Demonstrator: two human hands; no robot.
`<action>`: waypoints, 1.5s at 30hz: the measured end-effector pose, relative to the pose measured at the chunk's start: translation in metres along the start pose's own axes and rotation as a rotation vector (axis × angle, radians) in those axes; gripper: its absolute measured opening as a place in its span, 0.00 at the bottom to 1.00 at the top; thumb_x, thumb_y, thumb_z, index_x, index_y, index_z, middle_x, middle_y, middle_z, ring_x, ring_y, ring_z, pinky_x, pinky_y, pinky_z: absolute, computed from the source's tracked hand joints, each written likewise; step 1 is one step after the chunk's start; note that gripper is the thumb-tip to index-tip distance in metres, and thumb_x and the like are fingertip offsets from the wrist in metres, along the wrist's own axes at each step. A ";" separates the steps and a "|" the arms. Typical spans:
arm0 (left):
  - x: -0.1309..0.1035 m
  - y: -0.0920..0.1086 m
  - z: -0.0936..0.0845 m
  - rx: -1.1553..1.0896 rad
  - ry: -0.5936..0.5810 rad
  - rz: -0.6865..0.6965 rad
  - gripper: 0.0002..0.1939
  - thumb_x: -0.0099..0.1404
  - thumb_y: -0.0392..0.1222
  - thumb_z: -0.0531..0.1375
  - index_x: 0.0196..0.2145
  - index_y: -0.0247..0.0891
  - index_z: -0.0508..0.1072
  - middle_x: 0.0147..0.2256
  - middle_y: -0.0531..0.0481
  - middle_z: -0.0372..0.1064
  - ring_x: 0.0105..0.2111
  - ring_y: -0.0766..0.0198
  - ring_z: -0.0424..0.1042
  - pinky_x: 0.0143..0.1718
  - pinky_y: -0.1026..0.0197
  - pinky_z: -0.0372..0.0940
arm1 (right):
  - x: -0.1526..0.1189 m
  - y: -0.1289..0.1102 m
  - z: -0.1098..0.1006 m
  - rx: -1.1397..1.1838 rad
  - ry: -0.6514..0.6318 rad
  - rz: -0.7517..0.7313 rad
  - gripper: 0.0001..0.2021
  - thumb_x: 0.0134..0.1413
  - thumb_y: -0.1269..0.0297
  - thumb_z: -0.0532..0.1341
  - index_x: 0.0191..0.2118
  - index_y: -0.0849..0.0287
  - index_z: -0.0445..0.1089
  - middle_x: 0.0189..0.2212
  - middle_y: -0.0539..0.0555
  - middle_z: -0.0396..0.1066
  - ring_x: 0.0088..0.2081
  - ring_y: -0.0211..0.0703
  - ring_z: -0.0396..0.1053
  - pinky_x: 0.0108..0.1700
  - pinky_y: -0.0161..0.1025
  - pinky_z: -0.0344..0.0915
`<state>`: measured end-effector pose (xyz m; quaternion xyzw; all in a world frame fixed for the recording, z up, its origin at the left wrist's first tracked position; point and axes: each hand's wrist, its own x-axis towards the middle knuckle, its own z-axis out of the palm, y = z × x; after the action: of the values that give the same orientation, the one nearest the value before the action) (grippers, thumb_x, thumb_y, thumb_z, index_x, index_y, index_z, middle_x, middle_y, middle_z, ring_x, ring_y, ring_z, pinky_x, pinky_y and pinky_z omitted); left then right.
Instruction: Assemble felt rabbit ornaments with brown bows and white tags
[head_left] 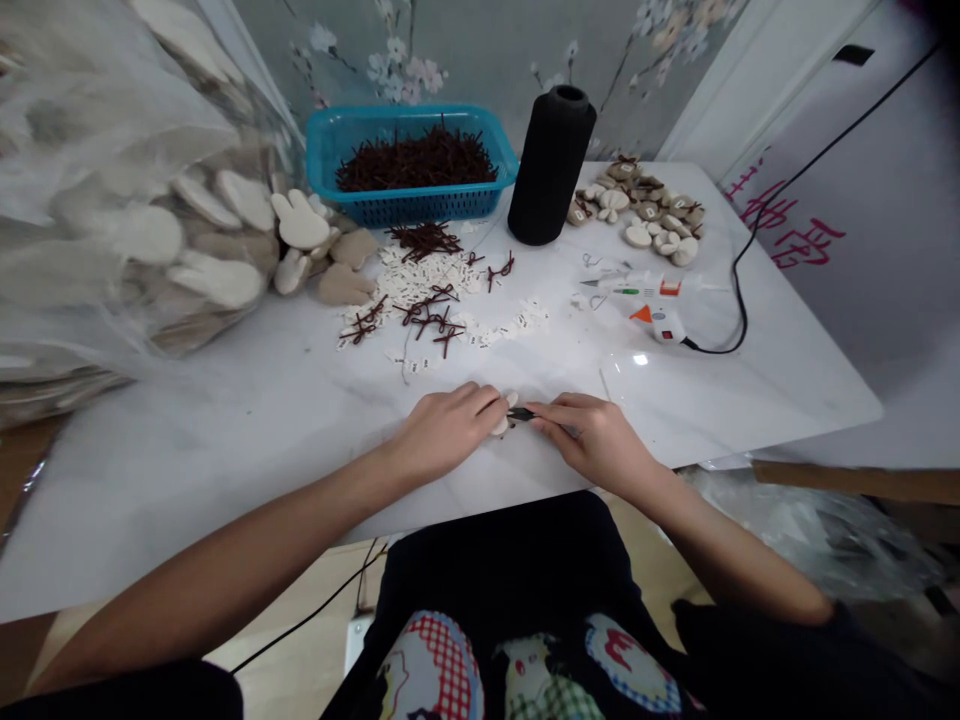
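Note:
Near the front edge of the table, my left hand [456,425] is closed on a small cream padded bunny-shaped piece [500,425], its fingers covering most of it. My right hand [589,430] pinches a small dark pointed tool [521,413], whose tip meets the piece; whether it is snips or tweezers I cannot make out. Beyond my hands lie several brown cord bows [431,318] and a scatter of small white printed labels [420,280].
At the back stand a blue basket [412,208] of brown bows and a black thread cone [551,165]. A glue gun [664,322] with its cable lies right, before a pile of bunny pieces [667,220]. A large plastic bag [135,180] of bunny pieces bulges at left.

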<state>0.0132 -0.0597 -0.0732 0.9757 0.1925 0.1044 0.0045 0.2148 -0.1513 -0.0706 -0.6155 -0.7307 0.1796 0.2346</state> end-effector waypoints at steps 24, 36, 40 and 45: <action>0.001 0.002 0.003 -0.136 0.054 -0.130 0.10 0.71 0.37 0.48 0.38 0.38 0.68 0.33 0.52 0.73 0.32 0.64 0.72 0.25 0.64 0.57 | 0.001 0.003 -0.006 0.092 0.037 0.028 0.13 0.62 0.62 0.56 0.49 0.54 0.73 0.32 0.53 0.73 0.31 0.41 0.70 0.35 0.37 0.66; 0.015 -0.029 -0.024 -0.674 0.270 -0.449 0.12 0.70 0.46 0.49 0.34 0.38 0.65 0.42 0.46 0.67 0.41 0.63 0.67 0.32 0.65 0.61 | 0.130 0.037 0.021 -0.050 0.096 -0.272 0.15 0.59 0.61 0.59 0.49 0.59 0.72 0.40 0.58 0.69 0.43 0.48 0.63 0.49 0.44 0.60; 0.074 -0.037 -0.057 -0.615 0.255 -0.344 0.13 0.70 0.45 0.48 0.32 0.37 0.66 0.34 0.50 0.66 0.33 0.65 0.65 0.32 0.64 0.59 | 0.149 0.040 0.032 0.021 0.122 -0.275 0.13 0.58 0.62 0.60 0.47 0.59 0.73 0.39 0.58 0.69 0.43 0.48 0.62 0.47 0.44 0.59; 0.210 -0.053 -0.052 -0.537 0.024 -0.229 0.11 0.66 0.42 0.53 0.34 0.35 0.72 0.29 0.52 0.70 0.30 0.65 0.66 0.33 0.63 0.58 | 0.149 0.036 0.030 0.051 0.087 -0.280 0.14 0.58 0.60 0.60 0.49 0.55 0.73 0.44 0.58 0.68 0.48 0.50 0.60 0.48 0.45 0.58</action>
<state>0.1721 0.0669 0.0175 0.9103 0.2669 0.1619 0.2719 0.2074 0.0021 -0.0974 -0.5085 -0.7939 0.1368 0.3041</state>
